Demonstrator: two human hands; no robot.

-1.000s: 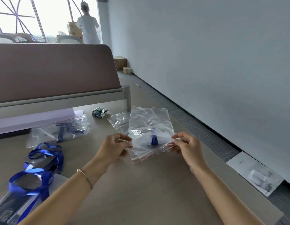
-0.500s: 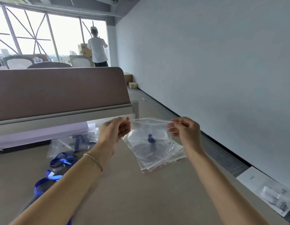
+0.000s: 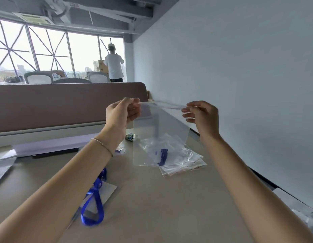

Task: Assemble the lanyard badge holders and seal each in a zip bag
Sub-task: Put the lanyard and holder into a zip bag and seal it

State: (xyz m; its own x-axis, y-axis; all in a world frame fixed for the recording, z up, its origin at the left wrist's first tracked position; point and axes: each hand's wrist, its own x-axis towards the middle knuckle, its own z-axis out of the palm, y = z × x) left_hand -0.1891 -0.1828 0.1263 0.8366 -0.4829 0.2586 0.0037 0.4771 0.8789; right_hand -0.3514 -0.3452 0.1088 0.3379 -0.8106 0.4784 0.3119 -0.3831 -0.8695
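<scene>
A clear, empty zip bag (image 3: 157, 130) hangs in the air above the desk. My left hand (image 3: 121, 114) pinches its top left corner and my right hand (image 3: 202, 114) pinches its top right corner. Below it on the desk lies a small stack of clear zip bags (image 3: 180, 160); something blue shows through them. A blue lanyard (image 3: 94, 204) clipped to a clear badge holder (image 3: 106, 189) lies under my left forearm.
A brown desk partition (image 3: 64, 102) runs across the back of the beige desk (image 3: 152, 207). A small crumpled wrapper (image 3: 129, 137) lies by the partition. White sheets (image 3: 47, 146) lie at the left. A person stands far off by the window. A packet (image 3: 308, 220) lies at the right edge.
Both hands lifted one zip bag off the stack and raised it to chest height, holding it by its top edge. The camera tilted upward.
</scene>
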